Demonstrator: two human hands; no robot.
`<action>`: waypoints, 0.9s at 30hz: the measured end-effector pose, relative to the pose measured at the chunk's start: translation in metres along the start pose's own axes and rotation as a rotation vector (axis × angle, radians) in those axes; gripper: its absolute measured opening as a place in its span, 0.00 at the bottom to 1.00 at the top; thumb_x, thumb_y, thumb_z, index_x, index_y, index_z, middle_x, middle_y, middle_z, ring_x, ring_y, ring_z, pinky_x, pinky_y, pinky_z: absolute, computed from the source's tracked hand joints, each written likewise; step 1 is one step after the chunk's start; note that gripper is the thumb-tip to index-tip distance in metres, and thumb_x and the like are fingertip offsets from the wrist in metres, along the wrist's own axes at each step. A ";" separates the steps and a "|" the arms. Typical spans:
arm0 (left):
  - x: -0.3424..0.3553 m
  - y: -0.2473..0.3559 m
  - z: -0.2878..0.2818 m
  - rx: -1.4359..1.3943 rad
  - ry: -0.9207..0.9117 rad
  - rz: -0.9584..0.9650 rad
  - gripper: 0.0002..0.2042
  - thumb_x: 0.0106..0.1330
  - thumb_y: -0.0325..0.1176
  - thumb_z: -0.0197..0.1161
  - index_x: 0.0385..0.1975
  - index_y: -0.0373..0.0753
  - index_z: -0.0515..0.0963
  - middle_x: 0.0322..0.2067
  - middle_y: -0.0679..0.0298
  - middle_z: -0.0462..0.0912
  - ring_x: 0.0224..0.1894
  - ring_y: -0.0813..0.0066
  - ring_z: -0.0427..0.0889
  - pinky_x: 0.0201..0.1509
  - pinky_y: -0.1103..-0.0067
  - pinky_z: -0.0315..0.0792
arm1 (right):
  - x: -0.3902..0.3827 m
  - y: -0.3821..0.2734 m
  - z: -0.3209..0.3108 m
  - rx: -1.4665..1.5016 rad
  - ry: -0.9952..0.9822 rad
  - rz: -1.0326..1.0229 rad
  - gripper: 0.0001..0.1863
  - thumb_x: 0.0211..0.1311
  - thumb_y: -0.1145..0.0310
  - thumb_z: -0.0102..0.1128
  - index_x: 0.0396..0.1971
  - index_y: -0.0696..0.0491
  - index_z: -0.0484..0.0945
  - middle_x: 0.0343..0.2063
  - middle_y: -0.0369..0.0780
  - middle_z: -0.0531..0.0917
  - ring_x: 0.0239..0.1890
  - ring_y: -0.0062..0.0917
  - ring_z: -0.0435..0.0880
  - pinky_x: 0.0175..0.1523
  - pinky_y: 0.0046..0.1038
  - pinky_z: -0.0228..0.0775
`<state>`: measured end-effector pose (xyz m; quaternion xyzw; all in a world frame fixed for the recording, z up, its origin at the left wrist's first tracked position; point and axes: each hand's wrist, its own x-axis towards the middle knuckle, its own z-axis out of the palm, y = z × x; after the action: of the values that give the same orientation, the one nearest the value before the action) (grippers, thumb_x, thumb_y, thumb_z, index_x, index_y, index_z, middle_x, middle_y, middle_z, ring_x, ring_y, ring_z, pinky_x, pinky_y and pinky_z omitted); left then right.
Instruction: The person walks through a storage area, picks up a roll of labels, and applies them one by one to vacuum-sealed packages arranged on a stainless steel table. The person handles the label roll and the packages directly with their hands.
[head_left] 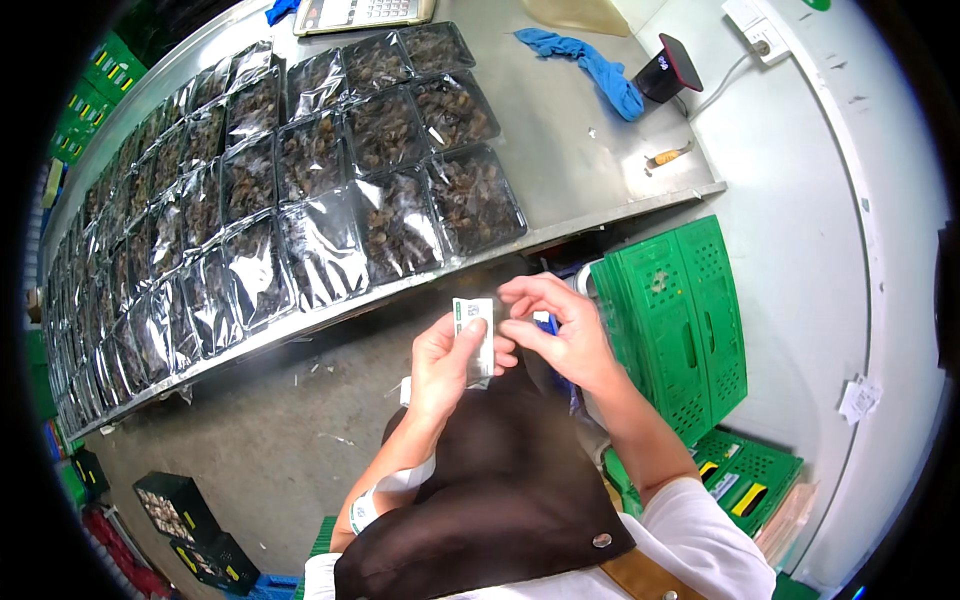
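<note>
My left hand (pixel 442 368) grips a small folded strip of white labels (pixel 486 350) with green print, its thumb pressed flat on the face. My right hand (pixel 565 335) is just right of the labels, thumb and forefinger apart with a gap between them and nothing visible in it. Another strip of white labels (pixel 392 488) is wrapped around my left forearm. Beyond my hands, many film-wrapped black trays (pixel 395 215) of dark brown, mushroom-like pieces lie in rows on the metal table (pixel 560 190).
Folded green crates (pixel 680 325) lean by the wall at right, with more green crates (pixel 745 480) below. On the table are a blue glove (pixel 590 65), a small black device (pixel 668 70), a yellow-handled tool (pixel 668 156) and a scale (pixel 360 14). Black crates (pixel 180 510) stand on the floor at lower left.
</note>
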<state>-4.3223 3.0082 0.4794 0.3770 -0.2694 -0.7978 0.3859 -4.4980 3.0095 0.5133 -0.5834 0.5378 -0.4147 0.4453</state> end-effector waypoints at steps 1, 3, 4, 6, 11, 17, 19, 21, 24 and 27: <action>0.009 0.002 0.006 0.028 0.001 0.004 0.13 0.71 0.35 0.52 0.43 0.30 0.74 0.31 0.54 0.83 0.28 0.70 0.84 0.30 0.79 0.79 | 0.013 -0.011 -0.007 -0.099 -0.056 -0.098 0.15 0.53 0.72 0.67 0.42 0.57 0.79 0.36 0.38 0.79 0.32 0.19 0.78 0.38 0.23 0.74; 0.031 0.004 0.018 0.033 0.027 0.086 0.13 0.71 0.34 0.51 0.44 0.30 0.75 0.29 0.57 0.83 0.27 0.72 0.83 0.29 0.80 0.78 | 0.031 -0.015 -0.016 -0.081 -0.132 -0.058 0.10 0.56 0.74 0.65 0.39 0.56 0.81 0.35 0.36 0.78 0.28 0.18 0.78 0.32 0.22 0.73; 0.040 0.009 0.025 0.054 0.017 0.073 0.13 0.72 0.33 0.49 0.47 0.30 0.74 0.31 0.59 0.82 0.29 0.73 0.83 0.32 0.80 0.78 | 0.039 -0.008 -0.025 -0.091 -0.120 -0.056 0.10 0.56 0.73 0.64 0.39 0.55 0.81 0.35 0.37 0.78 0.27 0.18 0.79 0.32 0.22 0.73; 0.058 0.012 0.038 0.082 0.007 0.069 0.13 0.72 0.32 0.48 0.48 0.30 0.72 0.34 0.59 0.82 0.33 0.73 0.83 0.35 0.79 0.77 | 0.057 0.006 -0.048 -0.129 -0.144 -0.086 0.10 0.57 0.73 0.63 0.39 0.55 0.81 0.33 0.37 0.79 0.27 0.19 0.80 0.31 0.22 0.73; 0.087 0.009 0.060 0.248 0.003 0.069 0.13 0.72 0.30 0.48 0.51 0.30 0.71 0.37 0.57 0.82 0.38 0.71 0.83 0.45 0.77 0.76 | 0.099 0.021 -0.095 -0.123 -0.351 -0.041 0.08 0.56 0.70 0.63 0.37 0.54 0.82 0.30 0.36 0.80 0.29 0.23 0.82 0.32 0.24 0.73; 0.103 0.003 0.071 0.367 0.163 -0.009 0.11 0.70 0.25 0.50 0.44 0.27 0.77 0.34 0.58 0.83 0.35 0.73 0.83 0.43 0.78 0.76 | 0.130 0.045 -0.119 -0.295 -0.477 -0.307 0.08 0.54 0.70 0.65 0.35 0.53 0.83 0.29 0.38 0.82 0.28 0.28 0.82 0.33 0.26 0.73; 0.107 0.002 0.070 0.372 0.171 -0.021 0.10 0.69 0.24 0.50 0.44 0.27 0.77 0.34 0.58 0.83 0.34 0.73 0.83 0.41 0.79 0.76 | 0.137 0.052 -0.121 -0.234 -0.547 -0.268 0.08 0.54 0.71 0.65 0.34 0.53 0.83 0.28 0.38 0.82 0.28 0.27 0.82 0.33 0.26 0.72; 0.109 0.003 0.068 0.562 0.174 -0.024 0.10 0.69 0.26 0.51 0.43 0.29 0.78 0.32 0.61 0.84 0.31 0.76 0.82 0.37 0.79 0.76 | 0.145 0.059 -0.122 -0.151 -0.620 -0.198 0.07 0.55 0.72 0.64 0.34 0.53 0.84 0.27 0.38 0.81 0.27 0.25 0.81 0.32 0.25 0.71; 0.114 0.004 0.063 0.493 0.217 -0.079 0.11 0.68 0.27 0.52 0.42 0.29 0.78 0.32 0.61 0.84 0.28 0.77 0.82 0.34 0.80 0.76 | 0.168 0.062 -0.123 -0.113 -0.722 -0.102 0.06 0.56 0.73 0.62 0.34 0.54 0.83 0.26 0.37 0.80 0.25 0.23 0.78 0.31 0.23 0.69; 0.120 0.010 0.056 0.105 0.313 -0.139 0.12 0.68 0.28 0.52 0.46 0.27 0.74 0.33 0.55 0.83 0.27 0.69 0.83 0.33 0.77 0.78 | 0.184 0.051 -0.116 0.033 -0.305 0.014 0.07 0.55 0.74 0.61 0.35 0.56 0.82 0.30 0.40 0.81 0.29 0.26 0.80 0.34 0.25 0.71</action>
<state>-4.4137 2.9121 0.4713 0.5338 -0.2207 -0.7390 0.3467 -4.6084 2.8159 0.4951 -0.6285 0.4610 -0.3269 0.5345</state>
